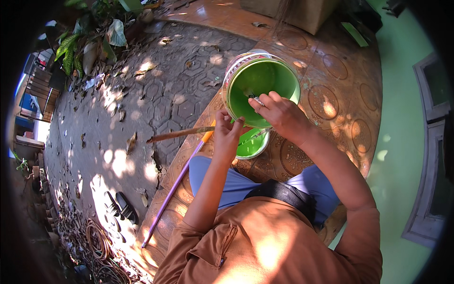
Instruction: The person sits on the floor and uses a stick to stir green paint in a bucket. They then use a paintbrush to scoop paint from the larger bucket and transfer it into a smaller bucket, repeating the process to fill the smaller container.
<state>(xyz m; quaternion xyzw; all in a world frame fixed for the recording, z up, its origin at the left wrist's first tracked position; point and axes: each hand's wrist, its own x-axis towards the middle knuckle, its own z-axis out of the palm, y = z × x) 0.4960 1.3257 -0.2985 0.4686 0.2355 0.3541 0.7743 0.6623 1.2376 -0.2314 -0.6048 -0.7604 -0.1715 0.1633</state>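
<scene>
My left hand holds the near lower-left rim of a tilted bucket with a green-coated inside, its fingers closed at the edge. My right hand is closed on a small silvery tool reaching inside the bucket; the tool's full shape is hidden. Below them a smaller round container holds green paint, with a thin stick across it. A brown stick extends leftward from behind my left hand. A purple pole with a yellow end lies along the tiled ledge's left edge.
I sit on a brown tiled ledge. At left are paving with dry leaves, plants, black sandals and a coiled hose. A green wall with windows is at right, a large box at top.
</scene>
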